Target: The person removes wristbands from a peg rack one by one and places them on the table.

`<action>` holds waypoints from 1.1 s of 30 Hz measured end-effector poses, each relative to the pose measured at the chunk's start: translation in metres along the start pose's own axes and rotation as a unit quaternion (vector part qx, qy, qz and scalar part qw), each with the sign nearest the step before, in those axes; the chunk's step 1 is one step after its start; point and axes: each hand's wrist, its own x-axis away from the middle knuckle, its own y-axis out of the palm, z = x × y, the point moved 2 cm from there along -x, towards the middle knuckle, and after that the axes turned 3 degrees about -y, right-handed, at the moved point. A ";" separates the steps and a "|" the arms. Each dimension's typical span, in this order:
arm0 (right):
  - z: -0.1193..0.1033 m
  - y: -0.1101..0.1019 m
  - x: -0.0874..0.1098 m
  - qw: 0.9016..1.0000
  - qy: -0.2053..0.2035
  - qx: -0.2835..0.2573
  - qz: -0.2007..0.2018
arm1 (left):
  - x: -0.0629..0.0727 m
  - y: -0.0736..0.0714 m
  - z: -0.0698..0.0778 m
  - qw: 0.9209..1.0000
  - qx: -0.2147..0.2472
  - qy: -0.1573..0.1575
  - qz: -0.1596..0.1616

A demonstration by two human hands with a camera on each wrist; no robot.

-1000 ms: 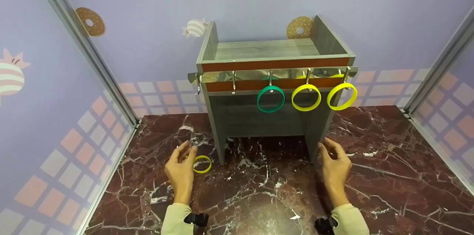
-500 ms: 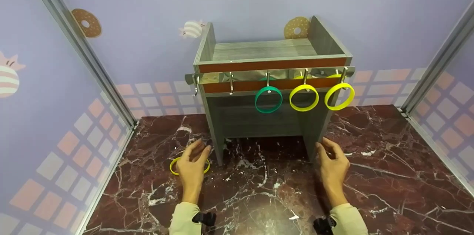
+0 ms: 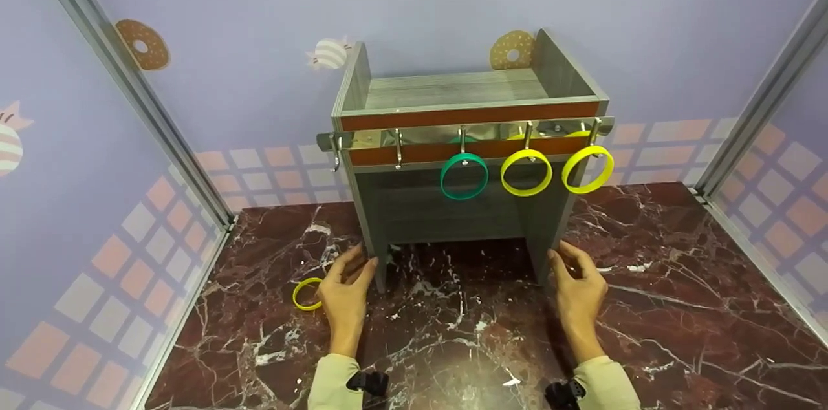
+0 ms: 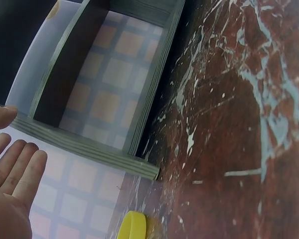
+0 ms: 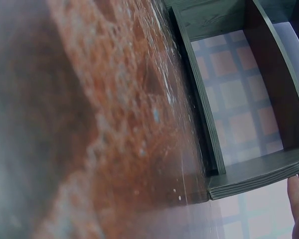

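A grey wooden rack stands on the marbled table, its front carrying a metal hook strip. One green ring and two yellow rings, a middle yellow ring and an end yellow ring, hang from its hooks; the two left hooks are bare. My left hand is at the rack's lower left panel, fingers extended, holding nothing. Another yellow ring is beside this hand on the table, partly hidden by it. At the lower right panel is my right hand, fingertips by its edge; contact is unclear.
A patterned lilac wall closes off the back, with more panels on both sides. Metal posts, including a left post, mark the corners. The brown marbled table runs in front of the rack.
My left hand has moved right, past the loose yellow ring, to the rack's left panel. My right hand stays by the right panel. The head view has shifted slightly.
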 end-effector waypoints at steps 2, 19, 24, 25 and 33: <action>0.000 0.000 0.000 1.000 -0.001 -0.001 0.000 | 0.000 0.001 0.000 1.000 0.002 -0.003 0.001; -0.002 0.001 0.000 1.000 0.000 0.002 -0.004 | 0.001 0.008 -0.005 0.999 -0.011 0.011 0.032; -0.001 0.000 0.000 1.000 -0.002 0.009 -0.002 | 0.002 0.009 -0.007 0.998 -0.031 0.011 0.048; -0.001 0.001 0.000 1.000 -0.002 0.012 -0.002 | 0.002 0.010 -0.007 0.998 -0.034 0.010 0.053; -0.001 -0.001 0.002 1.000 -0.005 0.016 -0.001 | 0.004 0.013 -0.010 0.996 -0.051 -0.002 0.075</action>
